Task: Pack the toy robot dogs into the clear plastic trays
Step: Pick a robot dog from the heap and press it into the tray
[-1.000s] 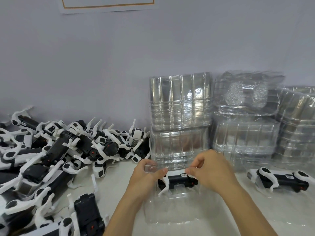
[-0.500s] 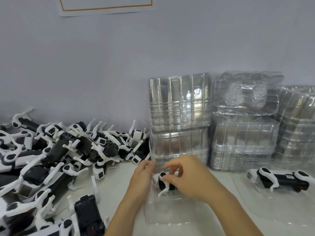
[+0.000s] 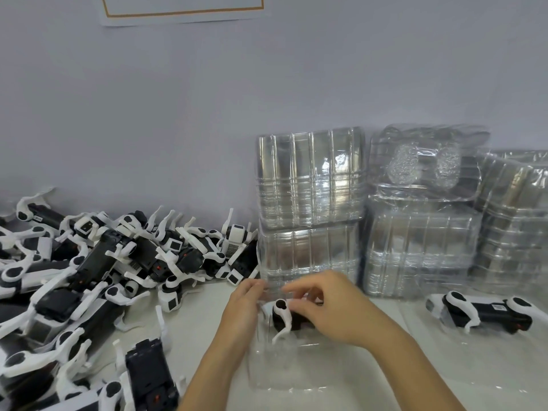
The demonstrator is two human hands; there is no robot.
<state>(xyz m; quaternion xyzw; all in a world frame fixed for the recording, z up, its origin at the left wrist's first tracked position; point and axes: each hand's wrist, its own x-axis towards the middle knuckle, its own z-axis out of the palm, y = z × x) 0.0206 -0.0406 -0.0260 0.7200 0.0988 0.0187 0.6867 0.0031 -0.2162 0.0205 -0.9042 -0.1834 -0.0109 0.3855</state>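
Fingers of the right hand [image 3: 332, 310] curl down over a black-and-white toy robot dog [image 3: 284, 317] at lower centre of the frame, the fingertips pinching its body from above, so this hand is grasping the toy. Only the toy's near end shows: a rounded white hip with a black disc and one thin white leg hanging below; the rest is hidden under the palm. It sits at the far end of a clear plastic tray [image 3: 299, 369] lying flat on the white tabletop [image 3: 204, 321], which stretches toward the bottom edge of the frame. To the left of the toy, the left hand [image 3: 241, 312] has its fingers bent against the tray's far left corner; whether they pinch the thin plastic or only press on it I cannot tell, since the clear edge blurs into the glare

At lower right of the frame a second black-and-white robot dog [image 3: 486, 314] lies on its side in another clear tray [image 3: 462, 360], well apart from both hands. Behind the hands, against the pale grey wall [image 3: 207, 114], stand tall stacks of empty clear trays [image 3: 311, 203], with further stacks [image 3: 421, 244] filling the right of the frame. A jumbled heap of loose black-and-white robot dogs [image 3: 89, 277] spreads over the left of the frame, legs sticking out at all angles. At upper left a white sheet with an orange border [image 3: 184, 7] is fixed to the wall
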